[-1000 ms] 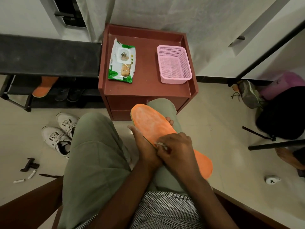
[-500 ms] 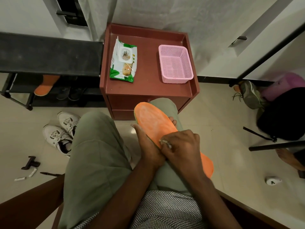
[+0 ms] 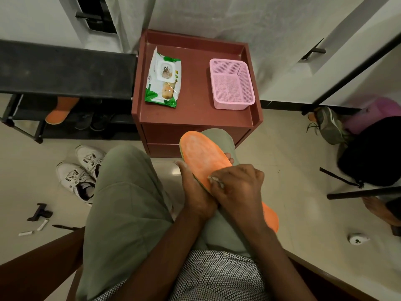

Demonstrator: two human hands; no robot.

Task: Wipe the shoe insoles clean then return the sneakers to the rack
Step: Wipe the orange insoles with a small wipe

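On the far left I see the black shoe rack, one orange insole tucked on its lower shelf; bare floor lies open in front. Two white sneakers lie near it, touching. In the middle, the red cabinet carries one wipes pack, its printing too small to read, and one pink basket, well apart. My left hand grasps the second orange insole by its edge on my knee; my right hand pinches a white wipe against it. Open tile lies to the right.
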